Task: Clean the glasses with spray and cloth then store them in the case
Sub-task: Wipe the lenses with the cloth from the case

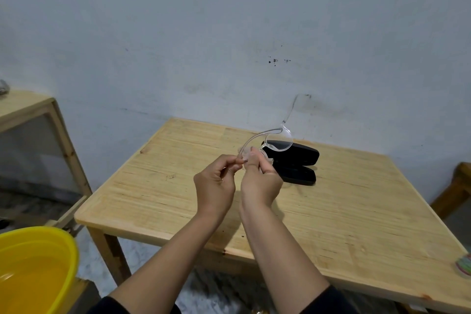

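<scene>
While both hands hold them above the wooden table [178,186], the clear-framed glasses [276,139] sit tilted, one temple pointing up toward the wall. Left hand [215,183] pinches the frame edge; right hand [260,178] has fingers curled round a lens. Black case [300,160] lies open just behind. Yellow basin [38,262] at lower left.

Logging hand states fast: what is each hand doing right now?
Left hand: pinches one temple of the clear plastic-framed glasses.
Right hand: grips the same glasses at the near lens, above the open black case.
</scene>
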A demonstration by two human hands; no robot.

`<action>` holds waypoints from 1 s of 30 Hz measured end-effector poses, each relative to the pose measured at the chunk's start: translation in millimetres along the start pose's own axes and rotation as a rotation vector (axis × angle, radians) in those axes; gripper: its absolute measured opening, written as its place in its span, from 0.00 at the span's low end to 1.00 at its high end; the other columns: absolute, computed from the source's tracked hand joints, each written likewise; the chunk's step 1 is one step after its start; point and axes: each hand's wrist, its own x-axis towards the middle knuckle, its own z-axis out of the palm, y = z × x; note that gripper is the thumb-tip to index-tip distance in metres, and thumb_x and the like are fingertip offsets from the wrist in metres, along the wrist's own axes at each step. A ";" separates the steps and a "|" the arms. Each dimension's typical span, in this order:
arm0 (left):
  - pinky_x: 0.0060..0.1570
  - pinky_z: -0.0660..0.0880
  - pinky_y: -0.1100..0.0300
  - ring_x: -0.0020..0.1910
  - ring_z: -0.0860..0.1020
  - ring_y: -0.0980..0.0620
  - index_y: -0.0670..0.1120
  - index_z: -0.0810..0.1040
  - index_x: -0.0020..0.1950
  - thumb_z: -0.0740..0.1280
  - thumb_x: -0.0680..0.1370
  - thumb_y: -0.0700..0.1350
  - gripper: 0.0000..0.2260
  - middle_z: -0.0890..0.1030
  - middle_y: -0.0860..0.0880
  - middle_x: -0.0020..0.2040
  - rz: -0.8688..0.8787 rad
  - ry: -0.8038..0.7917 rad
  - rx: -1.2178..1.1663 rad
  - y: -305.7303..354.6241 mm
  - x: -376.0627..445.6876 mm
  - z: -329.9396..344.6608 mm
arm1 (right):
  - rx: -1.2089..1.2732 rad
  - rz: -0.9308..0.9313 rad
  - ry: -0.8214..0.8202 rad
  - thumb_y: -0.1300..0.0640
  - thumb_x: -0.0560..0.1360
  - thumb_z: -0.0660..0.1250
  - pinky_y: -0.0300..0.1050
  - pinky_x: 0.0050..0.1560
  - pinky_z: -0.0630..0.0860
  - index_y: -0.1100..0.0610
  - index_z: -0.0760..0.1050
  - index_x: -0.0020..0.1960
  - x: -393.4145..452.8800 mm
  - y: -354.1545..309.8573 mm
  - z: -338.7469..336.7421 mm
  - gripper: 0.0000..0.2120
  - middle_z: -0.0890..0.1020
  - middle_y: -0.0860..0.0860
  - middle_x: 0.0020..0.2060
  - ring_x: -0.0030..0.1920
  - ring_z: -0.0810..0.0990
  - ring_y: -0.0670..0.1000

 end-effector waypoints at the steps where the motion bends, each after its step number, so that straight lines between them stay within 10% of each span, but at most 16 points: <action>1: 0.38 0.67 0.79 0.36 0.77 0.72 0.45 0.82 0.42 0.68 0.72 0.33 0.08 0.80 0.63 0.37 0.003 -0.003 -0.003 0.6 0.9 -0.1 | -0.024 -0.007 -0.030 0.60 0.76 0.65 0.34 0.50 0.74 0.56 0.82 0.52 0.5 0.1 -0.8 0.08 0.83 0.46 0.45 0.47 0.81 0.44; 7: 0.43 0.72 0.74 0.42 0.80 0.66 0.50 0.83 0.44 0.70 0.71 0.35 0.10 0.82 0.67 0.38 -0.044 -0.030 -0.102 0.2 8.1 -3.6 | -0.168 0.018 -0.188 0.59 0.73 0.67 0.41 0.52 0.76 0.46 0.81 0.36 9.2 -2.8 -9.2 0.11 0.85 0.45 0.41 0.48 0.83 0.47; 19: 0.41 0.72 0.75 0.39 0.79 0.66 0.45 0.82 0.43 0.70 0.71 0.34 0.06 0.82 0.57 0.39 -0.092 0.059 -0.083 -10.7 23.4 -22.5 | -0.306 0.045 -0.515 0.65 0.74 0.66 0.32 0.40 0.76 0.56 0.83 0.40 14.3 -14.8 -21.0 0.09 0.85 0.50 0.37 0.38 0.82 0.45; 24: 0.41 0.70 0.76 0.39 0.79 0.68 0.44 0.82 0.43 0.70 0.71 0.34 0.05 0.82 0.55 0.38 -0.038 0.053 -0.054 -5.4 26.6 -21.7 | -0.224 -0.013 -0.288 0.63 0.74 0.67 0.42 0.55 0.77 0.47 0.81 0.33 6.8 -8.3 -19.4 0.14 0.84 0.45 0.39 0.50 0.82 0.48; 30: 0.42 0.72 0.75 0.39 0.79 0.66 0.50 0.80 0.40 0.71 0.70 0.34 0.11 0.81 0.65 0.33 0.031 0.041 -0.032 -1.1 13.0 -8.5 | 0.072 0.044 0.032 0.60 0.76 0.65 0.42 0.58 0.75 0.53 0.81 0.49 -1.5 -1.3 -1.5 0.07 0.83 0.45 0.47 0.52 0.82 0.47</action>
